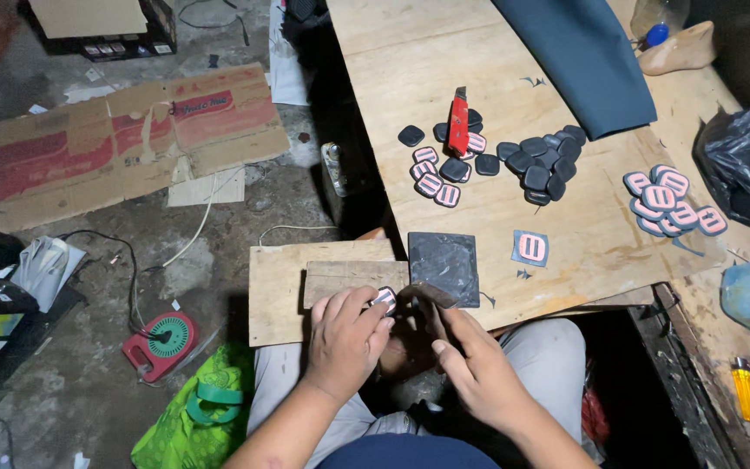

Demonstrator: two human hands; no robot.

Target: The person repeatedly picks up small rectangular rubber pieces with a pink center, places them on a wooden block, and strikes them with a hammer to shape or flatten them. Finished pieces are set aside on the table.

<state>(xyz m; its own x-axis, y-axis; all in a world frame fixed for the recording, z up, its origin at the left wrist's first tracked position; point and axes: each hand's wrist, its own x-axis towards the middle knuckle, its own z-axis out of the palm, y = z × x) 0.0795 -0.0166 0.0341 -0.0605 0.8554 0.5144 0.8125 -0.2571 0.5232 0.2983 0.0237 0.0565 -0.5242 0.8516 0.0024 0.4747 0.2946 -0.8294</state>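
Small pink-striped patch (384,298) pinched by left hand (346,339) at near edge of plywood board (444,208); right hand (470,365) closed on dark tool (kind unclear).

Judged partway: trimmed patches heaped mid-board (437,178) and at right end (670,201); one untrimmed square (530,247) left beside dark cutting mat (444,267).

Red utility knife (458,122) laid on pile. Concrete floor, flattened cardboard (132,139) left of board.

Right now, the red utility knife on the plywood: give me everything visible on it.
The red utility knife is a slim, plastic-looking cutter with a darker tip at its far end. It lies flat on the plywood board, long axis pointing almost straight away from the person. It rests across the pile of small dark and pink-striped rounded pieces, overlapping several. Whether the blade is out cannot be told. Neither the left hand nor the right hand touches it.
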